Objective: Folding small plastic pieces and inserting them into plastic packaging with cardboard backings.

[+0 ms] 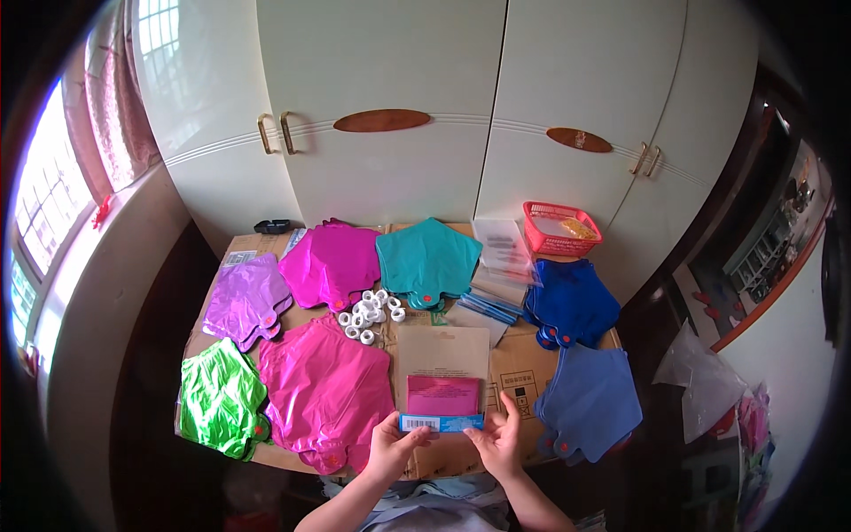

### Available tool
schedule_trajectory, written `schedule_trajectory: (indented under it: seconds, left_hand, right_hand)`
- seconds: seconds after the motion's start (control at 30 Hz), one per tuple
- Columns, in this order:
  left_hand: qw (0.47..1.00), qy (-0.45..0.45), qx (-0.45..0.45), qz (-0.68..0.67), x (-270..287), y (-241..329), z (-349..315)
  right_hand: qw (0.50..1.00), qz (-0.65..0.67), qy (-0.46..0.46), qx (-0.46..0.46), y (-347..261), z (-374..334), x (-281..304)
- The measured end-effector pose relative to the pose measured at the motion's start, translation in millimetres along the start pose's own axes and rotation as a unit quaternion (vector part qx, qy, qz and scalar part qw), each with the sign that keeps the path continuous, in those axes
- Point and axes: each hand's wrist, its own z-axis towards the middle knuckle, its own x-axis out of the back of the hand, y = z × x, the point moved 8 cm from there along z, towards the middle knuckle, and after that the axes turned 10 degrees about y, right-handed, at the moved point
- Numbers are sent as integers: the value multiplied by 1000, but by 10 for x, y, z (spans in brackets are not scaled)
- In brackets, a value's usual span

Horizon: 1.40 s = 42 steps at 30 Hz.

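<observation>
Both hands hold a flat tan packaging card with a hang hole at its top, just above the table's near edge. A folded magenta foil piece lies against its lower half, with a blue strip bearing a barcode across the bottom. My left hand pinches the lower left corner, thumb on the strip. At the lower right corner my right hand grips with its thumb on the strip, forefinger raised beside the card. The fingers beneath are hidden. Left of the card lies a large pink foil stack.
Cardboard covers the table. More foil stacks lie around: green, lilac, magenta, teal, dark blue, grey-blue. White ribbon rolls, blue strips, clear bags and a red basket sit farther back.
</observation>
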Motion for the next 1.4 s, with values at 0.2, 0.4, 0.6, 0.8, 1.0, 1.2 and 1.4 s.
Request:
schedule_trajectory:
  seconds: [0.2,0.4,0.6,0.8,1.0,1.2,1.4]
  left_hand:
    - [1000,9,-9,-24,55,-36,8]
    - [997,19,1,-73,44,-121,-6]
    - [983,27,23,-180,-38,-262,-55]
    - [999,42,-31,0,284,36,-63]
    - [993,-66,-8,100,372,217,-211]
    - [988,-68,-23,137,432,249,-200]
    - [982,-60,1,181,526,244,-200]
  right_hand:
    - [981,-159,-79,74,51,-3,106]
    - [999,-46,-22,-2,76,-34,83]
    - [998,-60,12,2,322,-263,-18]
    - [994,-29,-25,103,-110,63,132]
    - [987,-100,-90,-83,-471,617,102]
    - [962,-107,-170,-185,-315,593,78]
    - [945,-139,-192,-223,-250,560,90]
